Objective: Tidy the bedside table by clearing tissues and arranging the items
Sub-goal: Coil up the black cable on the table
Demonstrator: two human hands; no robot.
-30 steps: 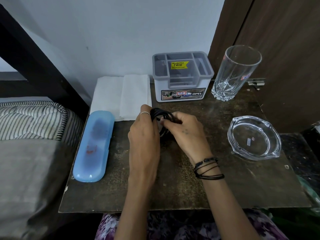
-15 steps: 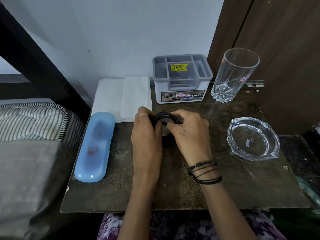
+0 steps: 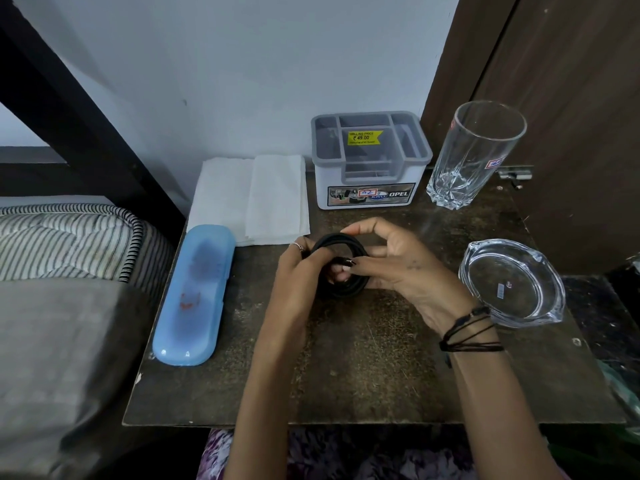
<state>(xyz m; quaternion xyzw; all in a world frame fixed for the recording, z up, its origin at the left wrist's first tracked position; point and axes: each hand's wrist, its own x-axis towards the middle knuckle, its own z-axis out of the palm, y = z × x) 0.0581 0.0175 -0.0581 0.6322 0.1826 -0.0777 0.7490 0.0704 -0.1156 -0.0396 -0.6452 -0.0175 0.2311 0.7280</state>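
The cable (image 3: 341, 265), a black coil, sits just above the desk (image 3: 381, 358), held between both hands: the left hand (image 3: 298, 271) curls round its near-left side, the right hand (image 3: 391, 265) pinches its top and the loose plug end at the middle. It looks light, limp and springy, so the loops may uncoil; best gripped across all turns at once, not by the plug.

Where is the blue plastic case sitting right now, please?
In the head view, the long blue plastic case lies along the left edge of the dark bedside table, beside the striped mattress, with the folded white tissues just behind its far end.
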